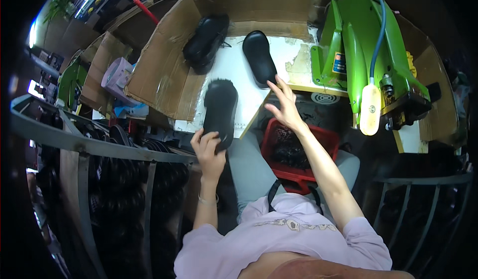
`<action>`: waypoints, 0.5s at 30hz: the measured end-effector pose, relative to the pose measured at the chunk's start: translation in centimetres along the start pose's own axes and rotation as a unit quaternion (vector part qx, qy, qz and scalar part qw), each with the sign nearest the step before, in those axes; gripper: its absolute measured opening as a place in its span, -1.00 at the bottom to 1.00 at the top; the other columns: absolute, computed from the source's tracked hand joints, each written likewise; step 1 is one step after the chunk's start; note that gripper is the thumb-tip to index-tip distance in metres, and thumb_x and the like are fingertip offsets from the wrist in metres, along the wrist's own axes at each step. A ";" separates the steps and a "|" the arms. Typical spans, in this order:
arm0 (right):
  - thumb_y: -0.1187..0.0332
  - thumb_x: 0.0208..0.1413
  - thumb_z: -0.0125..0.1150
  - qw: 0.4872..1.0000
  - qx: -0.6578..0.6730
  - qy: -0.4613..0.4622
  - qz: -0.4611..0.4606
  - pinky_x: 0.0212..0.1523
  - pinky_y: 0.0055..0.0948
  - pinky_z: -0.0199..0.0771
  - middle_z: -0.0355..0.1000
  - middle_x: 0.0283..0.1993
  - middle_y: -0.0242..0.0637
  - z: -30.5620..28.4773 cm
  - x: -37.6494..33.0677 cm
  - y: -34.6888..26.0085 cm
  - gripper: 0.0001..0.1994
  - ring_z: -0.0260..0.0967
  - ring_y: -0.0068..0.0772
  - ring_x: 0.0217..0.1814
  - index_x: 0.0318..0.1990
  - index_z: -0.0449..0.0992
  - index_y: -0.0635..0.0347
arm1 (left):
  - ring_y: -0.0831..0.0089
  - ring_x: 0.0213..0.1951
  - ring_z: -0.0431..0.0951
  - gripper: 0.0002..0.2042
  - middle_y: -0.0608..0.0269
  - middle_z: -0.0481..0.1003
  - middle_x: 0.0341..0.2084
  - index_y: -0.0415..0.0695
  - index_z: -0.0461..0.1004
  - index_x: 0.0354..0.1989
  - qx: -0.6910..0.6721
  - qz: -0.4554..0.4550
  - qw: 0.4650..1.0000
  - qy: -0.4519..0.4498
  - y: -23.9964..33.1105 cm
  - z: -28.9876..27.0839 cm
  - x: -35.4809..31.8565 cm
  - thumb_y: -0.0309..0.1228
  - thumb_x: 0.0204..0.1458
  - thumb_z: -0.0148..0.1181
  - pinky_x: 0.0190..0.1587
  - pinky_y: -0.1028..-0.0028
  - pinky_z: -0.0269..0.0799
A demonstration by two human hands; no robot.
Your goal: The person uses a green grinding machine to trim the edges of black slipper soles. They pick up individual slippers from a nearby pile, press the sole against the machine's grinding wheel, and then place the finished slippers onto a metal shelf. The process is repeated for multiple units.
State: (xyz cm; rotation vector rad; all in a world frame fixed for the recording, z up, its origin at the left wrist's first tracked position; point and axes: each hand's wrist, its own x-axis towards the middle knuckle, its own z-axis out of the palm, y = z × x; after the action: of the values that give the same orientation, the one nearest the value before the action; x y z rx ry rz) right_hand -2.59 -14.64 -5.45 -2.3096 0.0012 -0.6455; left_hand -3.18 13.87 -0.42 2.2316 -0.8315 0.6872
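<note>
Meanwhile, a black sole (220, 110) is clasped in the left hand (209, 152) at the counter (249, 74) edge, where it could be dropped as the open right hand (285, 104) reaches away.

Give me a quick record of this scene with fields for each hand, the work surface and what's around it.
Left hand: grips the near end of a fuzzy black shoe
Right hand: open, fingers spread, reaching toward a smooth black sole
Work surface: white table walled by cardboard
Also on table: third black shoe
Right side: green machine
Below table: red basket
</note>
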 end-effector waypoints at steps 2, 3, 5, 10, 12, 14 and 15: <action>0.25 -0.08 0.43 0.968 0.236 -0.010 0.082 0.30 -0.14 0.09 -0.14 0.49 -0.18 -1.9 -3.9 1.3 -0.11 -0.15 -0.07 0.50 0.40 0.03 0.00 | 0.12 -0.24 0.46 -0.63 0.09 0.47 -0.35 -0.26 0.38 -0.35 -0.191 -0.034 0.979 0.055 5.0 -2.4 1.3 -0.61 -0.36 0.44 0.19 -0.06 0.28; 0.20 -0.08 0.45 0.922 0.366 -0.003 0.127 0.29 -0.18 0.13 -0.16 0.50 -0.21 -2.8 -5.9 0.9 -0.06 -0.16 -0.10 0.50 0.43 -0.04 0.00 | 0.12 -0.33 0.51 -0.54 0.05 0.47 -0.35 -0.27 0.38 -0.30 -0.231 -0.010 0.973 0.007 5.3 -3.5 0.2 -0.56 -0.41 0.52 0.17 -0.09 0.30; 0.05 -0.25 0.56 0.814 0.542 0.056 0.203 0.16 -0.16 0.37 -0.18 0.49 -0.22 -5.3 -9.7 0.5 0.16 -0.03 -0.18 0.44 0.45 -0.17 -0.03 | 0.15 -0.27 0.52 -0.46 0.07 0.46 -0.33 -0.30 0.38 -0.20 -0.428 -0.002 0.903 -0.048 6.9 -2.4 -0.3 -0.52 -0.42 0.55 0.16 -0.08 0.31; 0.11 -0.22 0.56 0.811 0.462 0.290 0.213 0.20 -0.29 0.33 0.11 0.28 -0.27 -11.3 -19.0 3.2 -0.04 0.14 -0.30 0.29 0.33 0.08 0.16 | 0.48 -0.11 0.46 -0.36 0.25 0.45 -0.19 -0.29 0.34 0.00 -0.594 -0.251 0.747 -0.162 11.2 7.0 -3.6 -0.34 -0.25 0.55 0.00 0.51 0.36; 0.18 -0.21 0.57 0.818 0.382 0.381 0.201 0.23 -0.44 0.18 0.19 0.17 -0.31 -15.1 -20.3 2.7 -0.13 0.18 -0.38 0.21 0.26 0.18 0.19 | 0.49 -0.19 0.49 -0.43 0.25 0.49 -0.26 -0.30 0.36 -0.07 -0.542 -0.209 0.785 -0.214 15.2 9.4 -0.7 -0.45 -0.26 0.55 -0.08 0.51 0.41; 0.23 -0.19 0.56 0.837 0.297 0.426 0.172 0.22 -0.43 0.19 0.21 0.14 -0.30 -18.2 -21.3 3.1 -0.16 0.17 -0.43 0.19 0.26 0.18 0.21 | 0.47 -0.23 0.51 -0.42 0.18 0.51 -0.29 -0.31 0.38 -0.09 -0.508 -0.143 0.821 -0.219 17.7 12.4 0.7 -0.47 -0.31 0.57 -0.11 0.48 0.44; 0.25 -0.18 0.56 0.841 0.265 0.446 0.154 0.21 -0.43 0.21 0.22 0.13 -0.29 -19.4 -21.2 3.2 -0.16 0.17 -0.44 0.18 0.26 0.18 0.21 | 0.46 -0.23 0.51 -0.42 0.17 0.51 -0.30 -0.31 0.39 -0.10 -0.512 -0.119 0.823 -0.217 18.7 13.7 1.5 -0.45 -0.32 0.58 -0.12 0.48 0.45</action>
State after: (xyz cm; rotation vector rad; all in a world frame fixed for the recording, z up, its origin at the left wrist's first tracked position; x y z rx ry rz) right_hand -29.27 -25.80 -5.24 -1.2762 0.5470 -1.2972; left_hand -12.16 -7.50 -1.11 1.4194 -0.8222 -0.3842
